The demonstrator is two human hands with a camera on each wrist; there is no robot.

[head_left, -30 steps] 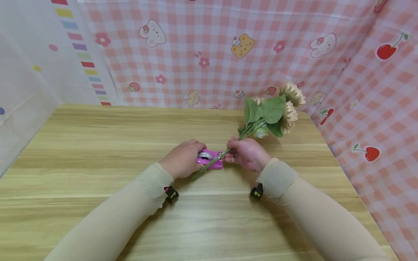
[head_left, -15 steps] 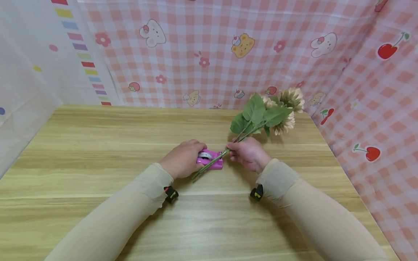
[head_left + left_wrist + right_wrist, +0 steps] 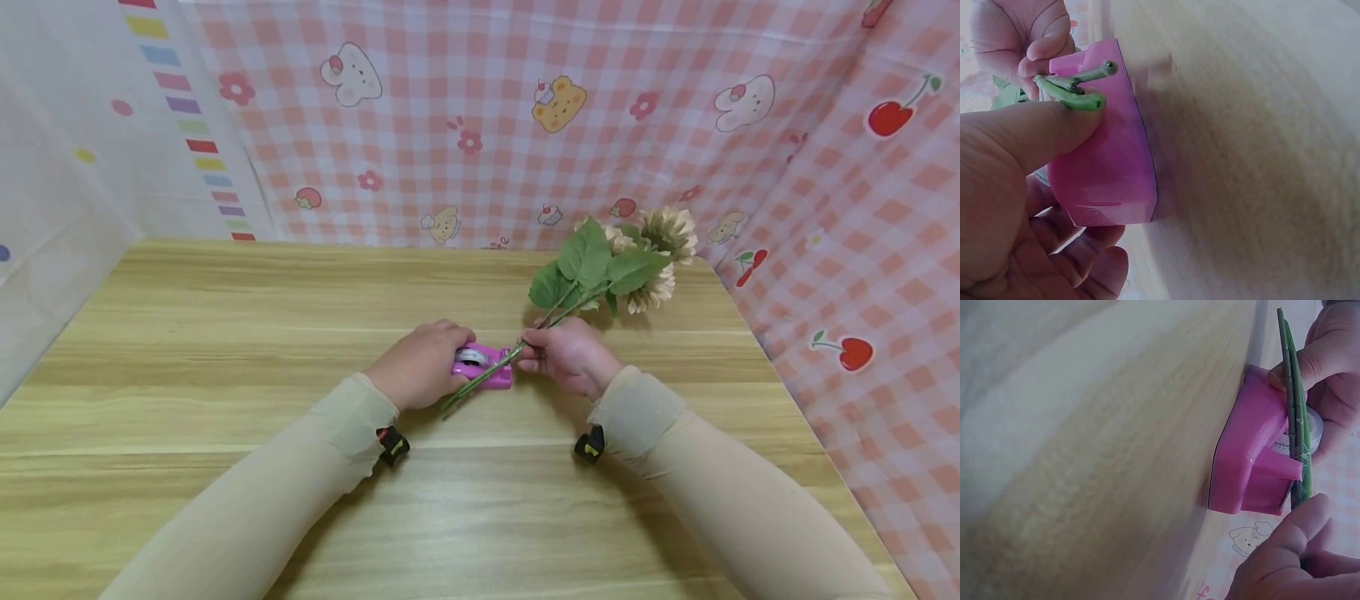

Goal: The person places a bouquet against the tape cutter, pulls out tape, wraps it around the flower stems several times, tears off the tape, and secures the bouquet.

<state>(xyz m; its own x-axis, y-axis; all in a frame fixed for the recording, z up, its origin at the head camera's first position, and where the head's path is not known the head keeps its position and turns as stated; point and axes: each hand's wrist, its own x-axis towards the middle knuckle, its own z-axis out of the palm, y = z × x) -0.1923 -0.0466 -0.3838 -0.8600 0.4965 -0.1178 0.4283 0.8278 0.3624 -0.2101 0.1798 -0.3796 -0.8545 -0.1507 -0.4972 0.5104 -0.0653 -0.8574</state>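
Observation:
My left hand (image 3: pixel 422 365) grips the pink tape dispenser (image 3: pixel 1107 162) by its rear end, thumb on the near side and fingers on the far side. A roll of clear tape (image 3: pixel 1316 430) sits inside the dispenser, which stands on the table. My right hand (image 3: pixel 573 354) pinches the green stems of a bunch of artificial flowers (image 3: pixel 663 237) between thumb and fingers. The stems (image 3: pixel 1294 394) lie slantwise over the dispenser, close to its toothed cutter. A shiny bit of clear tape shows on the stems there. Pale blooms and broad leaves (image 3: pixel 585 254) point to the back right.
The wooden table (image 3: pixel 247 350) reaches the pink checked cloth (image 3: pixel 420 108) at the back and a similar cloth (image 3: pixel 855 283) on the right. A white cloth (image 3: pixel 67 150) hangs at the left. Small black devices are strapped to both wrists.
The flower bunch has turned about its stems; the leaves have swung over and the blooms sit slightly lower. My right fingers have shifted a little. The left hand and dispenser stay put.

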